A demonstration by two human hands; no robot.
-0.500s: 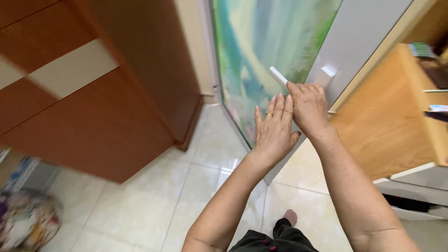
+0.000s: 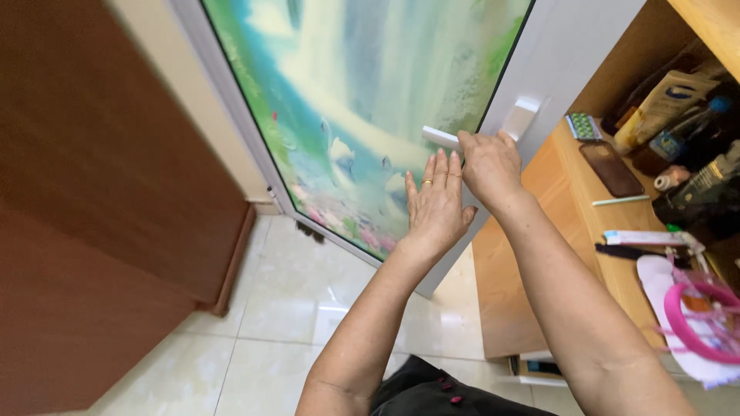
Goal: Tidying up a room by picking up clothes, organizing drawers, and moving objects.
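Starting well left of the hands: brown wooden cabinet point(image 2: 100, 192), pale glossy floor tiles point(image 2: 308, 308) below.

Ahead of both hands, a door point(image 2: 362, 100) with a glass panel printed in a waterfall scene, set in a white frame point(image 2: 570, 46).

Left hand point(image 2: 434, 202): released, flat, fingers together and pointing up, palm pressed on the glass just below the handle. Gold ring on one finger. Grasps nothing.

Right hand point(image 2: 487, 166): touching the left, clenched round the white lever handle point(image 2: 441, 137), whose free end sticks out to the left of the knuckles.

Handling judgement: door looks rigid and fairly heavy, swinging on hinges, not liftable. The glass is smooth, slippery to a flat palm and breakable, so it takes only steadying pressure. The lever is stiff, hard and narrow; best hold is a full fist near its free end for leverage.

Right of the hands: wooden counter point(image 2: 563, 200) carrying a dark phone point(image 2: 611, 169), a blister pack of pills point(image 2: 583, 126), bottles point(image 2: 678, 131) and a pink ring-shaped item point(image 2: 697, 320).
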